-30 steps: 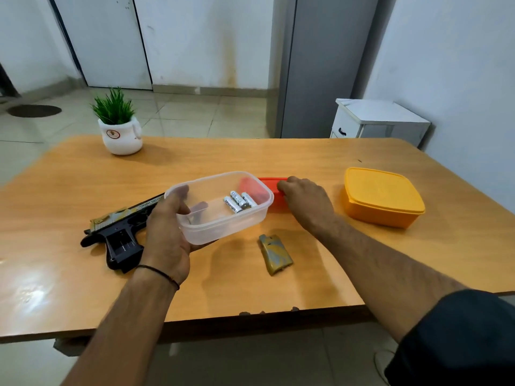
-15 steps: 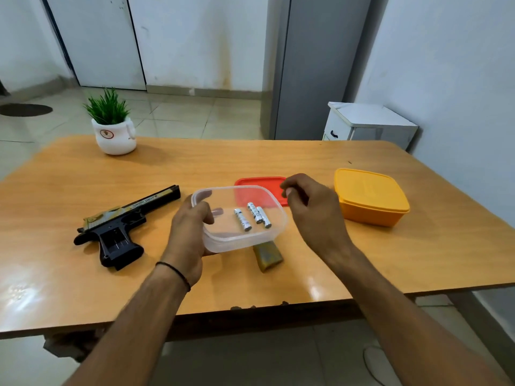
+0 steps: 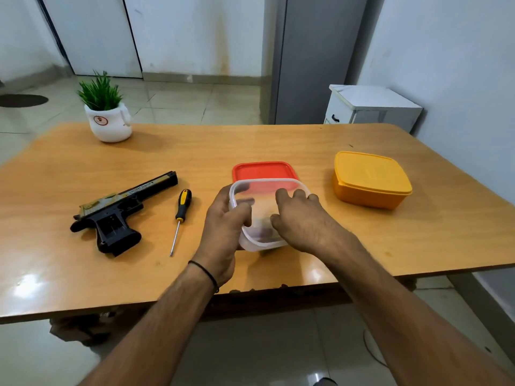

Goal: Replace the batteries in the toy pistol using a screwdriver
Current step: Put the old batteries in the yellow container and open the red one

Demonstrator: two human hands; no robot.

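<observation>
Head view: left fingers [image 3: 237,215] grasp clear box [image 3: 257,242]; right fingers [image 3: 299,196] hide its contents, grip unclear; screwdriver [image 3: 182,203], pistol [image 3: 117,215] left.

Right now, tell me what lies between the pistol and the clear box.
The screwdriver lies there, handle at the far end, apart from the pistol; the left hand grips the box by its left wall. Head view.
</observation>
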